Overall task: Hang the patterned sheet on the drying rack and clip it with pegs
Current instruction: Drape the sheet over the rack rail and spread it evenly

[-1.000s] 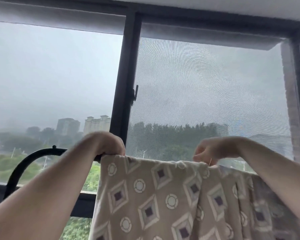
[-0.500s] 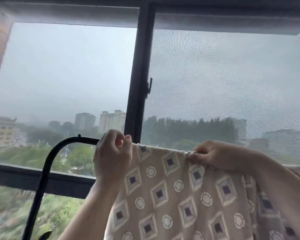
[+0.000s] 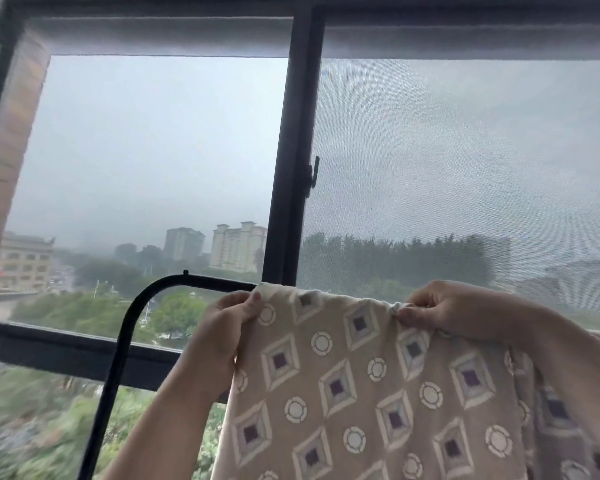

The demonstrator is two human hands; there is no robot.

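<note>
Left hand point(image 3: 227, 332) has come round from behind the rail to pinch the patterned sheet point(image 3: 361, 393) edge; right hand point(image 3: 444, 311) pinches a bunched fold; sheet drapes over drying rack point(image 3: 132, 327), lower centre; no pegs visible yet.

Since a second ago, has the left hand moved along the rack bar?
Yes. The left hand has come off the top of the black rack bar and down, now gripping the patterned sheet at its left edge, below the bar.
</note>
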